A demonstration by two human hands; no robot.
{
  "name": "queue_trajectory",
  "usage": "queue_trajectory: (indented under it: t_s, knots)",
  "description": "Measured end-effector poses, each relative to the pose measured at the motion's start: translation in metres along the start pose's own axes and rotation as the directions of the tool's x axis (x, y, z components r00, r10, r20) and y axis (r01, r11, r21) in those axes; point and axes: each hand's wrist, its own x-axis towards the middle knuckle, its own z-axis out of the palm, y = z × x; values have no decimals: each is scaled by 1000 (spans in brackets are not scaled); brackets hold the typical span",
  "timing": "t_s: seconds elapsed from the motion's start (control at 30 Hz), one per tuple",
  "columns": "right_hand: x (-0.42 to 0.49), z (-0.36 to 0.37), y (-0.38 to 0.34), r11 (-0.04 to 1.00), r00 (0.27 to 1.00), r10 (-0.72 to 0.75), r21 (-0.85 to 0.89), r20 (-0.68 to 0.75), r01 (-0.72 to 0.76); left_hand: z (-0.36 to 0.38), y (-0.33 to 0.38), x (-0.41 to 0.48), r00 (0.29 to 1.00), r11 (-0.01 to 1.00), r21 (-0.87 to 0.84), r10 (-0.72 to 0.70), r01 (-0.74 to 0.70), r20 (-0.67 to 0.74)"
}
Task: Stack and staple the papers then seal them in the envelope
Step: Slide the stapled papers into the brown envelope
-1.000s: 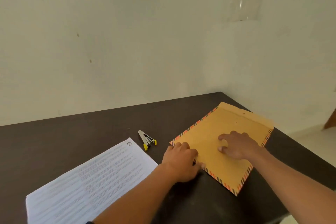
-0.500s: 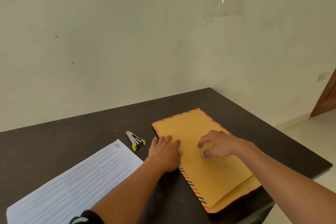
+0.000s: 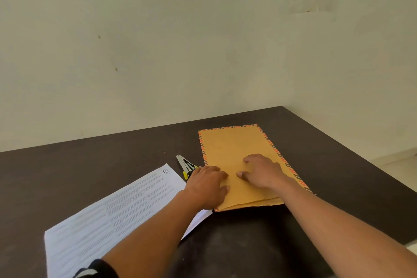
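Envelope (image 3: 234,151) lies under both hands: the left hand (image 3: 206,184) flat on its near-left edge, the right hand (image 3: 261,172) pressing its middle, fingers loosely spread, neither gripping. Its long axis runs away from the person, open end nearest them. Papers (image 3: 112,214) lie to the left, closer to the left hand, stapler (image 3: 186,165) just beyond, all on the tabletop (image 3: 338,176).

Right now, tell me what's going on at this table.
A person has both hands flat on a brown envelope: the left hand at its left edge, the right hand near its middle. The printed papers lie to the left outside it, and a small stapler lies untouched between them.
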Motion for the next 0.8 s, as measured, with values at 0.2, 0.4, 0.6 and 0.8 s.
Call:
queue_trajectory:
  t_s: [0.2,0.4,0.6,0.8]
  knots:
    - [-6,-16,-33,949,974,-131,262,-183,177,-16,-31,-27,980,982,-186,-60,25,-188]
    - [-30,-4,-141,932,953,-302,218,34,288,-23,-97,-97,874,901,-206,-424,381,-238]
    - [-49,30,-177,981,980,-181,-58,76,186,3,-142,-165,716,740,-199,-672,642,-190]
    - [-53,38,-187,992,992,-124,33,27,123,28,-144,-177,689,740,-303,-672,601,-273]
